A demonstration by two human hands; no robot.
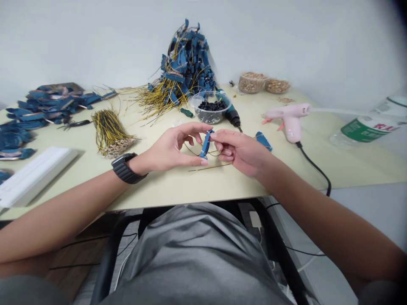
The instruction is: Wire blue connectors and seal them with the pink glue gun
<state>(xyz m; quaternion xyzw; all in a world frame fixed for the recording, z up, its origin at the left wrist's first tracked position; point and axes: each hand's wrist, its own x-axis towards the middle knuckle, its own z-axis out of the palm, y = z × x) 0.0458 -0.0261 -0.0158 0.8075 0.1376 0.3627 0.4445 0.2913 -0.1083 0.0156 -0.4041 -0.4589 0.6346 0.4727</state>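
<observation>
A small blue part (206,145) is held upright above the table between my two hands. My left hand (174,146) grips it by its top and bottom ends, between fingers and thumb. With thumb and forefinger, my right hand (240,149) pinches near the part's upper right side; its other fingers are curled. Thin dark wires show beside the part, and a loose thin wire (210,167) lies on the table below. Another blue part (263,141) rests just behind my right hand.
On the table (178,186) stand a pink glue gun (291,118), a bowl of black pieces (211,111), a drill (232,114), a tall blue pile (187,59), bundled yellow wires (110,131), a white box (38,176) and a bottle (362,129). More blue parts (34,112) lie left.
</observation>
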